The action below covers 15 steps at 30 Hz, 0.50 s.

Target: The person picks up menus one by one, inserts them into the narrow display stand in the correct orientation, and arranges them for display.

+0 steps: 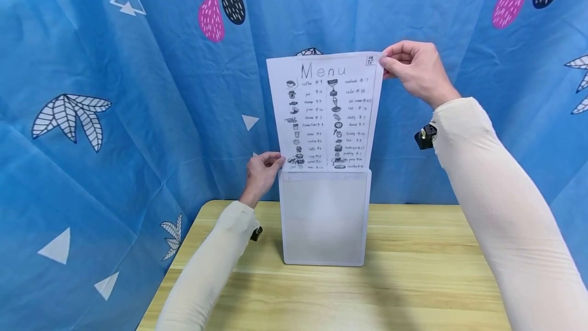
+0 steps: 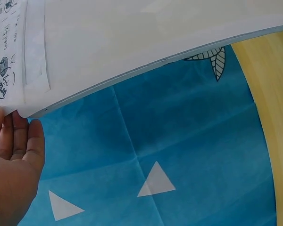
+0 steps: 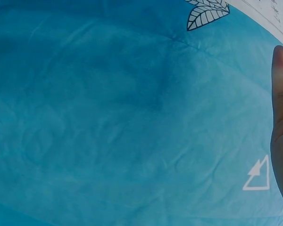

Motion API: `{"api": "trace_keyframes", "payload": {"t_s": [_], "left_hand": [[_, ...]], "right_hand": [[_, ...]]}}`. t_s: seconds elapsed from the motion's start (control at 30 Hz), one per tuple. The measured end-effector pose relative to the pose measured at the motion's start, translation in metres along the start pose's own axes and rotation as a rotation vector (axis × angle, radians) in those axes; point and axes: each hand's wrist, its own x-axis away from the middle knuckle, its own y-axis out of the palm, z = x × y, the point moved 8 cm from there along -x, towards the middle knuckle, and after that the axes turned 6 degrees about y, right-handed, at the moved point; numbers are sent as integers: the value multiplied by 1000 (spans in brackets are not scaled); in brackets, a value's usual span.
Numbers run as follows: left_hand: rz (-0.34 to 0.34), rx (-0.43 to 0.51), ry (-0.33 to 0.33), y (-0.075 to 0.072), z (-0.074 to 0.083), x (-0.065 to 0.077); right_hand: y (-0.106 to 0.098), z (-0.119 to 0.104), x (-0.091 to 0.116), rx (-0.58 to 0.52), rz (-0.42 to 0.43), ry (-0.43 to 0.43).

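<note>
Blue curtain [image 1: 161, 80] backs the wooden table [image 1: 427, 264]; left grip [image 1: 261, 173] and right grip [image 1: 420, 71] pinch paper [image 1: 317, 111].

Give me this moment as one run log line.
Left hand: pinches menu sheet, lower left edge | right hand: pinches its upper right corner | white board: directly below sheet
</note>
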Motion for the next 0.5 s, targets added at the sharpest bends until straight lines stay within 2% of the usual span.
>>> {"api": "trace_keyframes", "payload": {"t_s": [0.5], "left_hand": [[-8, 7, -2, 3, -4, -1]], "right_hand": [[3, 6, 1, 22, 3, 6]]}}
